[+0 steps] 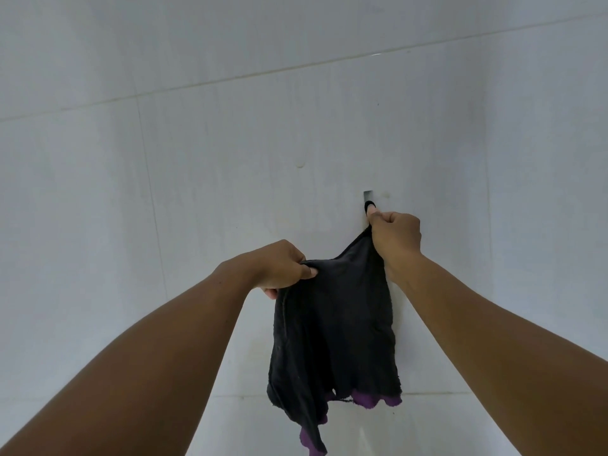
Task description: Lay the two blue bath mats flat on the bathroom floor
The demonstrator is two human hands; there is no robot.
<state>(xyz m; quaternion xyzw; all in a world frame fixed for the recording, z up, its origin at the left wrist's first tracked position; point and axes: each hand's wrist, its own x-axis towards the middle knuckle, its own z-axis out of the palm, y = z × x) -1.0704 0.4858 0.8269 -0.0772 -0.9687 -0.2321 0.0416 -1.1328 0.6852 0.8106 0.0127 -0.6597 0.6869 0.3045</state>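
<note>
A dark, almost black cloth [335, 327] with a purple underside showing at its ragged lower edge hangs against the white tiled wall. My left hand [279, 268] pinches its upper left corner. My right hand [394, 238] grips its upper right corner, where a small black loop sits on a wall hook [368, 200]. The cloth droops between my two hands and hangs down below them. No blue bath mat and no floor is in view.
A white tiled wall [197, 143] with pale grout lines fills the view. A small drip mark [301, 164] sits on a tile above my left hand. The metal hook plate is the only fixture visible.
</note>
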